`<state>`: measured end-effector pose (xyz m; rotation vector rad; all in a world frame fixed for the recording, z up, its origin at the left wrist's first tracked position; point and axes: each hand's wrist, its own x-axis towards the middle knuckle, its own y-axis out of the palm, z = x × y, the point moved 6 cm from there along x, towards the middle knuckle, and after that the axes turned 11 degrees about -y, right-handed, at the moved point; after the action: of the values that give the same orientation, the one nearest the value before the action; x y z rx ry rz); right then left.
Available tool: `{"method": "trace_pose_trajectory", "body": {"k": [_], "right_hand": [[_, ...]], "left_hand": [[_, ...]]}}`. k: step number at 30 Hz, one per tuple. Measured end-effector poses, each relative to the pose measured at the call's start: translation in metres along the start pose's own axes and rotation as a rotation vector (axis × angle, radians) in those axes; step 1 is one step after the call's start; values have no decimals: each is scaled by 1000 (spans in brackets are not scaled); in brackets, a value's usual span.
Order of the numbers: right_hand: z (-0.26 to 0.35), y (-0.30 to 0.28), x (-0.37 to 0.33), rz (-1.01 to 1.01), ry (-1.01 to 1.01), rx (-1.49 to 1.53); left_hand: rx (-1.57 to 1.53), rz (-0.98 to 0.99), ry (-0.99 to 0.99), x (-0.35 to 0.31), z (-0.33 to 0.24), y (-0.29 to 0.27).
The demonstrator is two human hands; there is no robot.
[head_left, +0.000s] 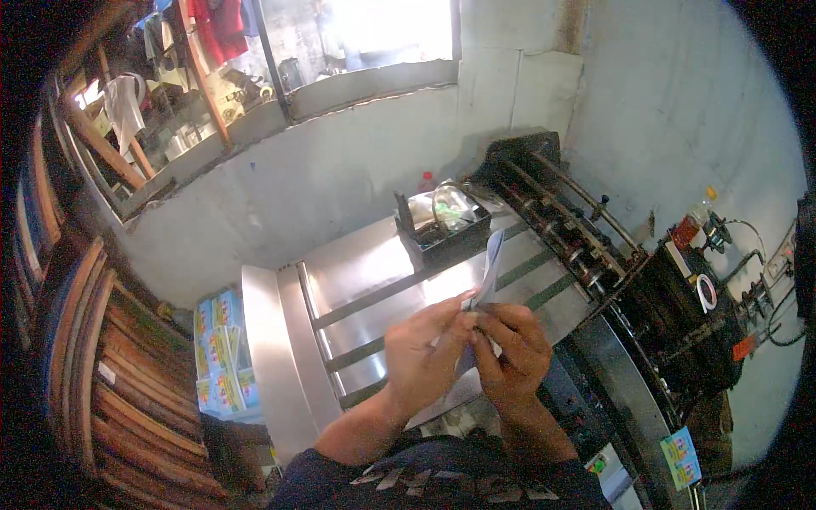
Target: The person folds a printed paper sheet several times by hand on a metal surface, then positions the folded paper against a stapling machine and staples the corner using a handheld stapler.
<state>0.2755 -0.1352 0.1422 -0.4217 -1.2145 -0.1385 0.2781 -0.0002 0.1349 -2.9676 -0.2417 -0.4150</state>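
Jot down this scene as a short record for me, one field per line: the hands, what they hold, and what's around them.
Left hand: pinching the paper
Right hand: pinching the same paper
Paper: pale, standing up above the hands
Table: shiny metal, crossed by dark straps
Box: black, filled with odds and ends, on the table
Machine: dark, with rods, at the table's right end
Packs: mostly blue, stacked left of the table
Window: bright, in the wall beyond
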Motion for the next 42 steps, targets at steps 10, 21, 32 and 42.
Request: {"method": "trace_pose_trajectory", "body": {"k": [10,21,32,42], "right_hand": [[8,5,-1,64,-74,-70],[4,6,-4,15,-130,-3],[11,5,-1,7,-203,32],[10,5,-2,83,-157,41]], "left_hand": [[-45,-94,-58,2,6,-3],[-19,-67,-41,2,7,-2],[81,-71,24,1,1,-10],[252,-149,205,-5,-5,-7]]}}
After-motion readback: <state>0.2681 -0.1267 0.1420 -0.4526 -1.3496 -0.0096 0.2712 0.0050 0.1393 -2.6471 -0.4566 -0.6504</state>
